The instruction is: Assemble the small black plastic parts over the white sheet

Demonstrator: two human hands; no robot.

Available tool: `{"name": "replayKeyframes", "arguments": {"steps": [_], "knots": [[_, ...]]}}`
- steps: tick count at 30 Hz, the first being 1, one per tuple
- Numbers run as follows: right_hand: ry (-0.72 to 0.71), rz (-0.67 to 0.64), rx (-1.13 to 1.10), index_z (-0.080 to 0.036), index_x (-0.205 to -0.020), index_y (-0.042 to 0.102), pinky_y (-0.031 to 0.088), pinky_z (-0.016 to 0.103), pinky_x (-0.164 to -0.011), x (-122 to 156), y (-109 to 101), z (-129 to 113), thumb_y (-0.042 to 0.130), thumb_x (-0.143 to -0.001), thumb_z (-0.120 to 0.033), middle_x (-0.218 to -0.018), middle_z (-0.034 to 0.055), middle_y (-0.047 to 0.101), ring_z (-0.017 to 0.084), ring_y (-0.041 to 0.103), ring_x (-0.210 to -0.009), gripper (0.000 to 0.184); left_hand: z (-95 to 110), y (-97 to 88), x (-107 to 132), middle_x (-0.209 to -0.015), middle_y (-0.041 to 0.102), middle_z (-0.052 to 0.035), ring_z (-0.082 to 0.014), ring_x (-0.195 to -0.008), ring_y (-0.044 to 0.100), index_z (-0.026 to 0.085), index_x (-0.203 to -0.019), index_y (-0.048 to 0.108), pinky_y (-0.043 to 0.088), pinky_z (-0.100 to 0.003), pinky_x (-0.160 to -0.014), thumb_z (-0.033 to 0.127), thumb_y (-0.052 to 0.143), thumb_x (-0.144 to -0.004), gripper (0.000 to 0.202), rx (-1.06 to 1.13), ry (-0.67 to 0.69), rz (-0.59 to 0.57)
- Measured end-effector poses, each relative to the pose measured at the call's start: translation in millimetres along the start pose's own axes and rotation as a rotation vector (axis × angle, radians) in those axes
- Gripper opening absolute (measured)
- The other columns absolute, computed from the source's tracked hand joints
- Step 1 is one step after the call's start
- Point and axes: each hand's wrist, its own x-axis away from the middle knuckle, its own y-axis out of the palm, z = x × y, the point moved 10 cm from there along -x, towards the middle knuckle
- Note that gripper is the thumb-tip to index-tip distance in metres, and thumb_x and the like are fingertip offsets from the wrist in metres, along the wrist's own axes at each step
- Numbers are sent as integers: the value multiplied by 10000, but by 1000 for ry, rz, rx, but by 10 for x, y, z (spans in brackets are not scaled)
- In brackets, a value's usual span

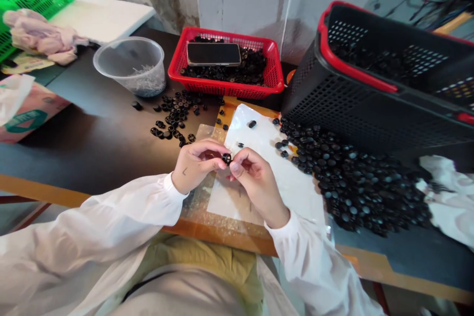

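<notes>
- Dark worktop is carrying a white sheet, with a heap of small black plastic parts lying just beside it and a red basket beyond
- the left hand and the right hand are meeting at the fingertips, pinching one black plastic part between them above the sheet

A small black plastic piece, round and chunky, sits pinched upright between the left hand and the right hand. More lie around them: a big heap off past the right hand, a smaller scatter beyond the left hand, and a loose one just ahead — all the same black.
</notes>
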Motion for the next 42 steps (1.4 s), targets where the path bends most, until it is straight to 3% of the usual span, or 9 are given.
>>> {"name": "replayKeyframes", "arguments": {"steps": [4, 8, 12, 15, 19, 26, 31, 36, 42], "knots": [[68, -38, -73, -197, -730, 566, 504, 192, -641, 1, 8, 71, 754, -859, -447, -699, -50, 561, 79, 524, -632, 338, -3, 10, 4, -825, 763, -63, -144, -753, 703, 204, -856, 832, 569, -205, -659, 349, 899, -697, 225, -31, 14, -18], [268, -112, -215, -207, -745, 562, 583, 231, -658, 12, 44, 253, 758, -849, -467, -706, -48, 549, 101, 550, -672, 342, -51, 42, 24, -844, 758, -42, -89, -589, 650, 234, -904, 837, 536, -176, -514, 265, 885, -722, 191, 28, -33, -41], [371, -147, -337, -231, -923, 640, 628, 260, -698, 21, 70, 329, 794, -820, -456, -856, -23, 641, 133, 652, -824, 291, -31, 38, 21, -804, 740, -32, -93, -591, 651, 246, -894, 840, 558, -182, -525, 280, 883, -723, 180, 11, -25, -25], [394, -147, -402, -239, -1048, 678, 635, 257, -743, 21, 88, 356, 810, -809, -446, -901, -10, 695, 140, 697, -882, 342, -7, 15, 2, -778, 721, -26, -100, -664, 659, 255, -882, 841, 567, -174, -579, 310, 887, -717, 180, -58, 12, -10], [394, -114, -413, -229, -1072, 725, 611, 205, -772, 13, 68, 403, 822, -798, -453, -895, -2, 748, 124, 734, -858, 368, -68, 3, -5, -808, 740, -32, -105, -686, 674, 265, -902, 840, 566, -168, -585, 301, 880, -727, 183, -104, -20, -18], [407, -90, -318, -230, -1051, 777, 598, 232, -814, 6, -7, 469, 881, -722, -450, -964, 36, 801, 163, 769, -901, 409, 20, -8, -11, -771, 730, -29, -91, -589, 643, 249, -893, 842, 543, -168, -510, 311, 878, -725, 183, -122, 10, -21], [411, -59, -268, -200, -970, 809, 600, 301, -844, -1, -67, 511, 925, -620, -489, -912, 74, 806, 190, 755, -896, 469, 179, 19, -3, -774, 724, -31, -98, -655, 668, 252, -938, 838, 559, -175, -594, 244, 849, -768, 170, -223, 168, -99], [400, 21, -234, -207, -910, 825, 605, 293, -813, -11, -129, 523, 938, -613, -424, -843, 43, 799, 152, 738, -775, 385, 273, 24, 31, -797, 739, -33, -108, -678, 688, 252, -977, 832, 568, -184, -624, 221, 836, -781, 198, -307, 283, -113], [392, 72, -221, -185, -876, 827, 614, 310, -803, -10, -163, 516, 960, -559, -397, -807, 45, 796, 167, 742, -763, 404, 251, 58, 52, -834, 777, -50, -141, -704, 728, 249, -1014, 823, 616, -223, -661, 218, 817, -804, 213, -265, 252, -141]]}}
